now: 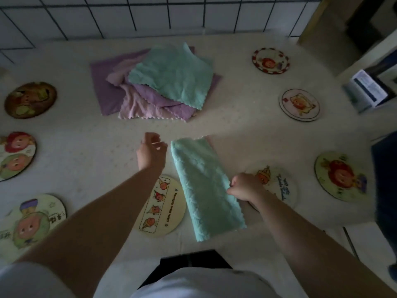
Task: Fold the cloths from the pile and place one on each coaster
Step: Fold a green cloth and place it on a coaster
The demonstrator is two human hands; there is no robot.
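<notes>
A mint-green cloth (206, 186) is lying folded into a long strip on the pale table (86, 147), running from near the person's body away toward the pile. The right hand (247, 187) is pinching the strip's right edge about midway along, fingers curled onto the fabric, and it is sitting over a cream coaster (283, 186) with a crowned figure (partly hidden by the hand and forearm). The left hand (151, 150) is hovering just left of the strip's far end, fingers loosely curved and holding nothing, apart from the cloth. The strip's near left edge is lying just beside a yellowish coaster (163, 207) printed with a column of small figures; whether it overlaps that rim is hard to tell. Farther back, the pile of cloths (154, 87) is resting in a loose heap, a mint one on top of purple and pink ones. More round coasters are sitting bare around the table: three along the left side (30, 100), and three on the right (299, 104). A tiled wall (129, 16) is standing behind the table.
</notes>
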